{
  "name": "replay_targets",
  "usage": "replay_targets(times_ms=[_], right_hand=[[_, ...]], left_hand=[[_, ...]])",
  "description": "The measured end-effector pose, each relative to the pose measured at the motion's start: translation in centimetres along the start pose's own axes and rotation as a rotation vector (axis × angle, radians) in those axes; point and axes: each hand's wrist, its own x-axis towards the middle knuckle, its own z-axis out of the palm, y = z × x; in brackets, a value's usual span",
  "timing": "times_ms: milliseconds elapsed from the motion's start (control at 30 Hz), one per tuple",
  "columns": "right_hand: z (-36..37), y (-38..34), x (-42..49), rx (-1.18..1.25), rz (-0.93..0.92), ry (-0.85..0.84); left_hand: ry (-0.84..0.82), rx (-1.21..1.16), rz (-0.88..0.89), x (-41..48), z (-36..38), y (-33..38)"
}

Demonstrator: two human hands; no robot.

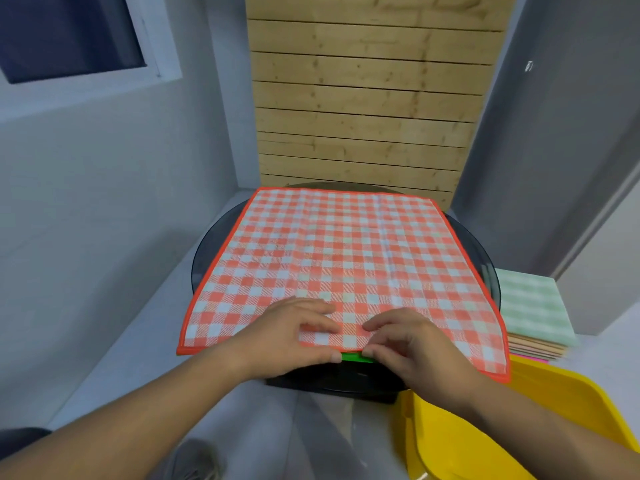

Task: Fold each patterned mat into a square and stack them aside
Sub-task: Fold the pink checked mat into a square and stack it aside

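Observation:
An orange-and-white checked mat (339, 258) with an orange border lies spread flat over a round dark glass table (204, 258). My left hand (294, 334) and my right hand (405, 344) meet at the middle of the mat's near edge, fingers on top and thumbs under the hem, pinching it. A strip of green mat edge (355, 357) peeks out beneath the orange one between my thumbs. A pile of folded mats (533, 306), pale green check on top, sits to the right of the table.
A yellow plastic bin (561, 400) stands at the lower right, close to my right forearm. A wooden slat panel (367, 98) rises behind the table. Grey walls close in on both sides, with a window (69, 32) at the upper left.

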Motion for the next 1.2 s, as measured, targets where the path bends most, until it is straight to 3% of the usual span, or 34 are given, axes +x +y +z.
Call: replay_targets(times_ms=[500,733,1033,1200], right_hand=[[-2.1,-0.4,-0.6,-0.182,0.016,-0.009],[-4.2,-0.9,0.6,-0.116,0.137,0.176],[-7.9,-0.6,6.2,-0.424,0.026,0.504],[-9.5,0.9,11.8,-0.555,0.05,0.582]], left_hand=[[0.027,-0.19,-0.057,-0.2,-0.7,0.5],[0.118,-0.246,-0.011,0.6,-3.5,2.3],[0.274,-0.077,0.097,5.2,-9.6,5.0],[0.302,0.11,0.074,9.8,-13.4,5.4]])
